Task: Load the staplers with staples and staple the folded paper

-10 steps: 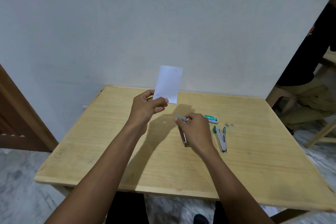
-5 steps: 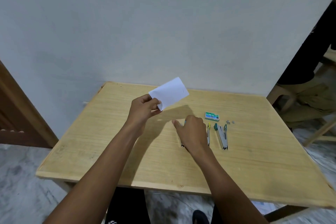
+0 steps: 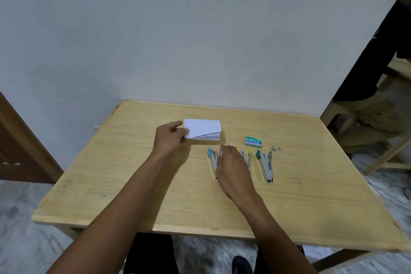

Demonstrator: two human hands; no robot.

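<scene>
We take the green staple box (image 3: 253,141) as our landmark. It lies flat on the wooden surface (image 3: 133,184), well in from the far edge, with its printed "No.10" face up. We see only that face, so what it holds is hidden from us. Just to the right of the box, a few loose staple pieces (image 3: 275,148) lie on the bare wood.

Three staplers lie in a row nearer to us than the box, all pointing roughly away from us. The green-tipped stapler (image 3: 266,166) sits just right of the box and nearer to us, with its arm raised open. The yellow-tipped stapler (image 3: 248,158) lies directly on our side of the box, partly covered by the right hand. The blue-tipped stapler (image 3: 212,160) lies well to the left of the box.

The folded paper (image 3: 202,129) is left of the box, low over the surface. We cannot tell if it fully rests there. Its layers fan slightly apart along the near edge. The left hand (image 3: 170,138) pinches the paper's left end between thumb and fingers.

The right hand (image 3: 231,167) hovers between the blue-tipped and yellow-tipped staplers, left of the box and nearer to us. Its fingers are relaxed and extended and grip nothing. Far right of the box, a seated person (image 3: 367,118) shows partly beyond the wall.
</scene>
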